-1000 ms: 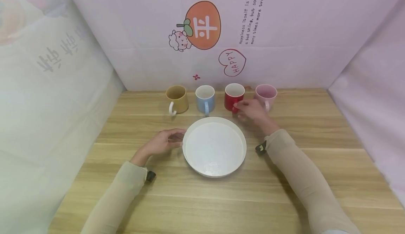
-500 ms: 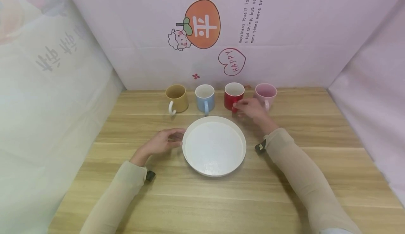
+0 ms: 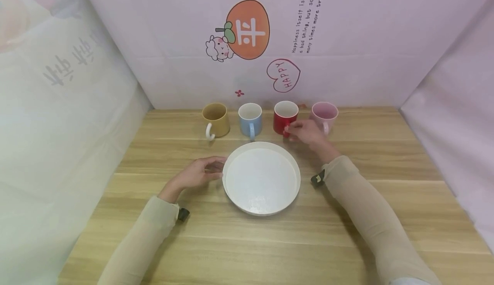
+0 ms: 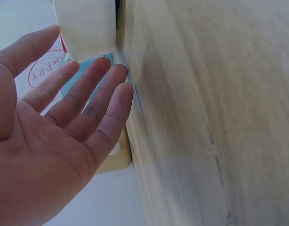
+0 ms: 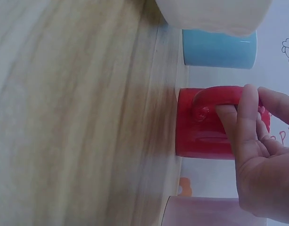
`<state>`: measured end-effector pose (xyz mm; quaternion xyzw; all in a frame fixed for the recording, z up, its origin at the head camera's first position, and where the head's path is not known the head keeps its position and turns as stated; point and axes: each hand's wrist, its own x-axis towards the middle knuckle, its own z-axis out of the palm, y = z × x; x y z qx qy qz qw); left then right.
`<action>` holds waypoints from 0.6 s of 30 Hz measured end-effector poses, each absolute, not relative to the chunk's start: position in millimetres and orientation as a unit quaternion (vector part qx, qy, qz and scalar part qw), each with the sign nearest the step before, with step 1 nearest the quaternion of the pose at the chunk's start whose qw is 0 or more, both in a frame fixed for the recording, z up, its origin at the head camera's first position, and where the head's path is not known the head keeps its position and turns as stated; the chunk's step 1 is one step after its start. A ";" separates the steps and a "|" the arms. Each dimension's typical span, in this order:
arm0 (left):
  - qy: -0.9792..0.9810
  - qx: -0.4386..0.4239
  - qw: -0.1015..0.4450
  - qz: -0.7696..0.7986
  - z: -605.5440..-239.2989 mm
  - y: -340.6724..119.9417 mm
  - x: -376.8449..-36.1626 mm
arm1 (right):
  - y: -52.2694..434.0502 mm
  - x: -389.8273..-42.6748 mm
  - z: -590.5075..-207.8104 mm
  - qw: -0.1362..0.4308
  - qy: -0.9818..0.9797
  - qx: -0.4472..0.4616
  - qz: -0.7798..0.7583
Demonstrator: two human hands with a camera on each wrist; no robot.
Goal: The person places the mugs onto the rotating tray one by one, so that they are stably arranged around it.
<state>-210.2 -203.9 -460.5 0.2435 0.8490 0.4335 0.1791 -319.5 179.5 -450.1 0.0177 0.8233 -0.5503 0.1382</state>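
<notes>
Nothing much has moved since the earlier frames: both hands and every mug sit where they did, the picture shifting only by a hair.

Four mugs stand upright in a row along the table's far edge, close to the backdrop: tan mug toward the far-left corner, then blue mug, red mug and pink mug on the right. Their handles all point toward the person. All four look empty, as far as the head view shows into them.

The right hand is at the red mug, on its near side. In the right wrist view its fingers curl over and through the red mug's handle, so the hand grips the handle; the mug's base sits flat on the wood. That hand is far nearer this mug than the left one, which lies well apart on the other side of the tray.

A round white tray rests at the table's middle, just nearer the person than the row, with nothing in it. The red mug lies just beyond the tray's far-right rim.

The left hand rests at the tray's left rim, fingers relaxed and spread, holding nothing; the left wrist view shows its open palm.
</notes>
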 end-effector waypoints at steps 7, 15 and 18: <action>0.849 0.244 0.179 0.432 -460.5 -203.5 -209.7 | 180.9 -317.6 -450.8 0.133 0.834 0.004 -0.536; 0.849 0.246 0.178 0.433 -460.4 -203.8 -210.3 | 182.0 -317.3 -449.6 0.111 0.883 -0.016 -0.457; 0.849 0.246 0.177 0.432 -460.2 -203.7 -209.8 | 180.4 -315.6 -448.9 0.126 0.868 -0.010 -0.480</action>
